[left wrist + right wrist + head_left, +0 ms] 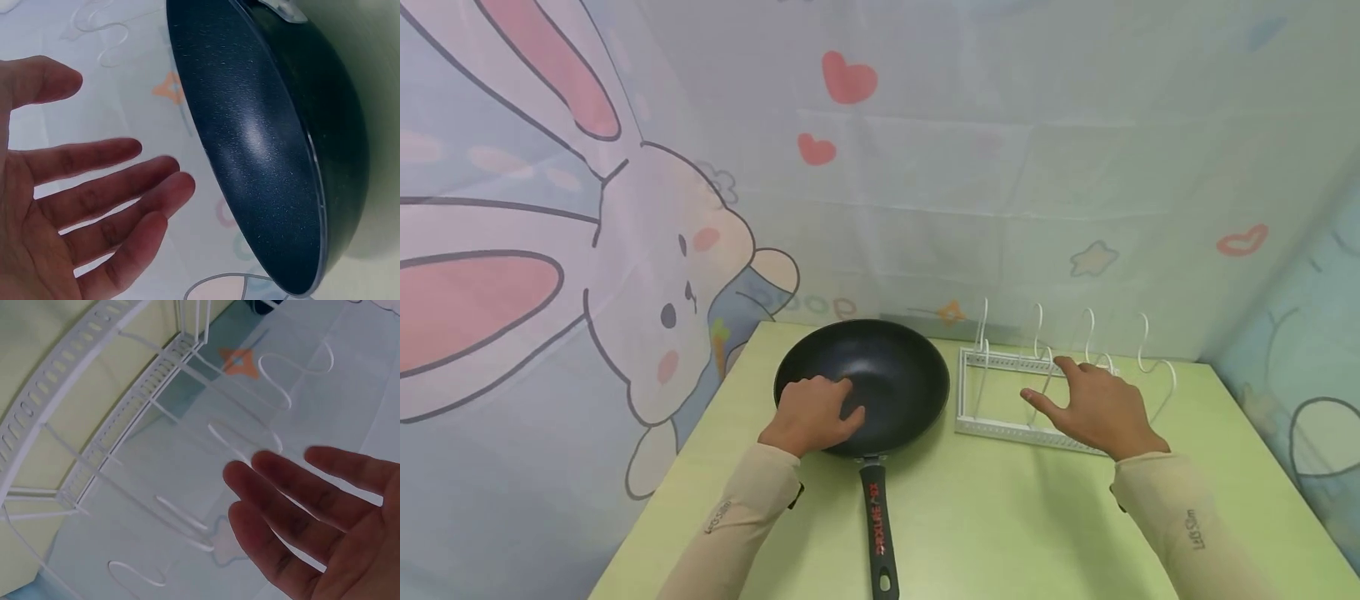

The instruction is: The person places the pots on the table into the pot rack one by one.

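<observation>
A black wok [895,383] with a long dark handle [877,517] rests on the table, its handle toward the person. Over the wok's left side hovers my left hand [812,414], fingers loosely spread and holding nothing; the left wrist view shows its palm apart from the wok's rim [312,150]. To the right stands a white wire rack [1000,429] with a slotted base frame and upright curved wires. My right hand [1101,408] is above the rack's right part, overlapping it in the head view. In the right wrist view its fingers [275,519] are relaxed near the curved wires.
The light green table [985,533] ends against a cartoon-printed cloth [925,208] at the back. Similar printed cloth hangs at the left and right sides. The wok's handle reaches toward the near side of the table.
</observation>
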The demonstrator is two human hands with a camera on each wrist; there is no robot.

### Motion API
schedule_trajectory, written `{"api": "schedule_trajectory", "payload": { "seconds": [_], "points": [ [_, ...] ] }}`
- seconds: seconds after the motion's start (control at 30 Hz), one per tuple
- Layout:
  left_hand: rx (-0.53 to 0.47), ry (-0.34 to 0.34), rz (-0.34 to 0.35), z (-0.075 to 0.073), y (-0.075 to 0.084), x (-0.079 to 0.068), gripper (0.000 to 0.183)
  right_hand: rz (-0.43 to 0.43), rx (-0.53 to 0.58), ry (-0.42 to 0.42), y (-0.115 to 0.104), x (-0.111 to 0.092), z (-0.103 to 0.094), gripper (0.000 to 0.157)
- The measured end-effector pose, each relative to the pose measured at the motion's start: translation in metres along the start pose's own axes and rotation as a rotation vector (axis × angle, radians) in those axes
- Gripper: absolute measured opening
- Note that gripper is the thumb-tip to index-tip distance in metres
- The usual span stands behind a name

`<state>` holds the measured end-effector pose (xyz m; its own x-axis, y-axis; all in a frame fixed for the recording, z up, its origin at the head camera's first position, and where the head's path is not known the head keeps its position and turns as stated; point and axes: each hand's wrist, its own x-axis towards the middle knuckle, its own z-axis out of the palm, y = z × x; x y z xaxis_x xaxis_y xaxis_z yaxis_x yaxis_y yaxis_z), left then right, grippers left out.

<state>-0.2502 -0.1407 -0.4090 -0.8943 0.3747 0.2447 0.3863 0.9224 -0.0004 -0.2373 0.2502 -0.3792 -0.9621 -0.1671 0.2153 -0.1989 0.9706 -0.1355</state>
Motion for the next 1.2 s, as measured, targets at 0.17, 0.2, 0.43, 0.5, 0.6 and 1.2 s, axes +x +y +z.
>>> {"api": "schedule_trajectory", "payload": {
  "seconds": [0.17, 0.2, 0.43, 0.5, 0.6, 1.2],
  "points": [
    [-0.085, -0.015, -0.019, -0.001, -0.006, -0.014, 0.029, -0.058, -0.009, -0.025, -0.009, -0.009, 0.008, 0.065],
    [-0.095, -0.026, -0.026, 0.000, -0.007, -0.017, 0.028, -0.065, -0.007, -0.033, -0.010, -0.011, 0.011, 0.062],
    [-0.076, -0.132, -0.034, 0.007, 0.004, -0.041, 0.026, -0.095, 0.039, -0.101, -0.018, -0.017, 0.030, 0.057],
    [-0.108, -0.173, -0.025, 0.008, 0.011, -0.047, 0.028, -0.096, 0.046, -0.122, -0.019, -0.018, 0.035, 0.058],
    [-0.180, -0.259, -0.035, 0.011, 0.019, -0.050, 0.035, -0.092, 0.047, -0.145, -0.020, -0.018, 0.039, 0.058],
    [-1.232, -0.744, -0.343, 0.045, 0.008, -0.062, 0.064, -0.098, 0.056, -0.165, -0.028, -0.024, 0.055, 0.061]
  ]
}}
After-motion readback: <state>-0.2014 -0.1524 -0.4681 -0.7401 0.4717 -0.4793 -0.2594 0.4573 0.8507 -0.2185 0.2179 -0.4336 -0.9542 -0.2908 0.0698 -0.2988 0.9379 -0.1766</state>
